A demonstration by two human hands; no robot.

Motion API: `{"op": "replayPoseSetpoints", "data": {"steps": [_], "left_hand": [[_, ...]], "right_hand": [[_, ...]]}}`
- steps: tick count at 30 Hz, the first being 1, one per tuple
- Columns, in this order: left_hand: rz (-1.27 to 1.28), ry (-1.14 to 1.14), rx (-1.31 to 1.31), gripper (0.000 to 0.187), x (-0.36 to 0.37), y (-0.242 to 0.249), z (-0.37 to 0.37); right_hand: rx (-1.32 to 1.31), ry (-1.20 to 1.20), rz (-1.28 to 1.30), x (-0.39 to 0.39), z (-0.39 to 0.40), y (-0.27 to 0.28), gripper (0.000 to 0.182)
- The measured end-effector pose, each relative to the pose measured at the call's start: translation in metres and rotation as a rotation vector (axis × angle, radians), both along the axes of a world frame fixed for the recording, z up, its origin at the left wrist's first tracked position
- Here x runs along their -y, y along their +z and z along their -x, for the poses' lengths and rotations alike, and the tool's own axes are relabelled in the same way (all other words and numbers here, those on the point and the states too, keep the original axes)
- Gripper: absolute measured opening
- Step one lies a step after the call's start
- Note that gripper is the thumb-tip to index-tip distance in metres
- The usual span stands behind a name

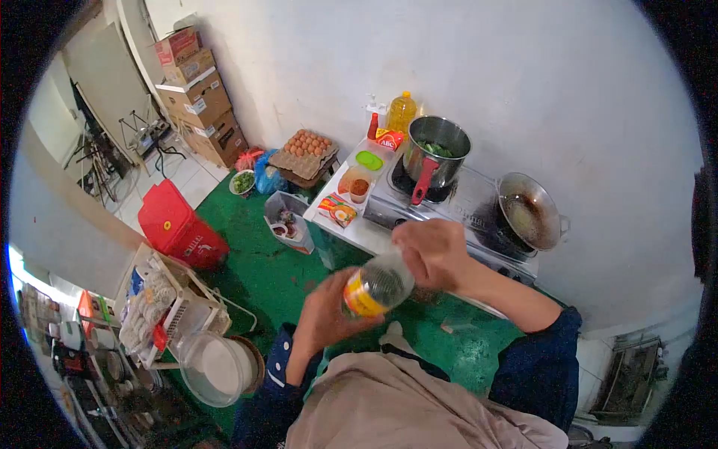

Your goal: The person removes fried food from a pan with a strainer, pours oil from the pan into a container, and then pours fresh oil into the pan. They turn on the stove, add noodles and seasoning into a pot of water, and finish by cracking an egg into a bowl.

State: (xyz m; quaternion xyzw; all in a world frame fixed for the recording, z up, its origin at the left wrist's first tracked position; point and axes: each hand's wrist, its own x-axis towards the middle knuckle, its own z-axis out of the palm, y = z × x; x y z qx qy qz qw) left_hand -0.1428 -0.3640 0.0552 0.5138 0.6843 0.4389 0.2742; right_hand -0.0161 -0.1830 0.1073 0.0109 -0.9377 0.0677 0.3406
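Observation:
A clear bottle (389, 278) with a yellow and red label is held tilted in front of my body. My left hand (326, 310) is wrapped round its labelled lower part. At the upper right end, the fingers of my right hand (435, 253) are closed over the neck, which they hide along with any cap. Beyond my hands stands a gas stove (479, 223). On it are a steel pot (450, 133) with a red handle and leafy greens inside, and a wok (529, 212) with some brown liquid.
Left of the stove are a seasoning packet (336, 210), a cup of reddish-brown powder (359, 188), a green lid (369, 160) and an oil bottle (402, 112). Egg trays (302, 156), a red bin (182, 228) and a clear tub (202, 383) stand further left.

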Motion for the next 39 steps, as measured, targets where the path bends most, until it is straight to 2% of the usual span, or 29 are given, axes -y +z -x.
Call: {"op": "replayPoseSetpoints", "data": {"steps": [1, 2, 4, 5, 6, 8, 11, 13, 15, 16, 19, 20, 24, 28, 33, 39], "left_hand": [[-0.054, 0.047, -0.136, 0.075, -0.009, 0.001, 0.006], [-0.112, 0.098, -0.271, 0.077, -0.021, 0.003, 0.013], [-0.202, 0.065, -0.326, 0.082, -0.047, 0.024, 0.027], [-0.239, 0.048, -0.354, 0.085, -0.059, 0.036, 0.033], [-0.344, 0.139, -0.39, 0.087, -0.074, 0.045, 0.036], [-0.507, 0.276, -0.439, 0.09, -0.099, 0.061, 0.04], [-0.59, 0.322, -0.423, 0.09, -0.12, 0.078, 0.052], [-0.409, -0.013, 0.083, 0.085, -0.119, 0.039, 0.065], [-0.233, -0.63, 0.374, 0.084, -0.132, 0.037, 0.07], [-0.204, -0.766, 0.448, 0.084, -0.141, 0.033, 0.061], [-0.26, -1.148, 0.601, 0.083, -0.17, -0.009, 0.02], [-0.297, -1.165, 0.635, 0.08, -0.179, -0.011, 0.009], [-0.341, -1.133, 0.663, 0.079, -0.216, -0.019, 0.002], [-0.313, -1.068, 0.667, 0.079, -0.245, -0.028, 0.011], [-0.268, -1.012, 0.696, 0.078, -0.277, -0.033, 0.024], [-0.245, -0.961, 0.698, 0.077, -0.299, -0.036, 0.033]], "right_hand": [[0.009, -0.083, -0.022, -0.009, 0.004, -0.001, 0.02], [0.136, -0.095, 0.138, -0.016, 0.006, 0.013, 0.022], [0.386, -0.119, 0.466, -0.021, 0.006, 0.065, 0.026], [0.418, -0.102, 0.5, -0.025, 0.006, 0.09, 0.028], [0.449, -0.084, 0.537, -0.036, 0.007, 0.108, 0.029], [0.206, 0.048, 0.492, -0.082, 0.019, 0.126, 0.03], [0.282, -0.127, 0.54, -0.149, 0.028, 0.178, 0.027], [0.24, -0.195, 0.478, -0.207, 0.036, 0.195, 0.026], [0.21, -0.287, 0.431, -0.268, 0.044, 0.197, 0.024], [0.201, -0.34, 0.426, -0.298, 0.049, 0.195, 0.024], [0.222, -0.486, 0.405, -0.385, 0.063, 0.174, 0.025], [0.25, -0.521, 0.391, -0.413, 0.07, 0.162, 0.026], [0.357, -0.612, 0.401, -0.506, 0.097, 0.093, 0.028], [0.431, -0.556, 0.297, -0.577, 0.12, 0.008, 0.03], [0.535, -0.501, 0.276, -0.611, 0.144, -0.078, 0.032], [0.651, -0.433, 0.231, -0.636, 0.167, -0.15, 0.032]]}}
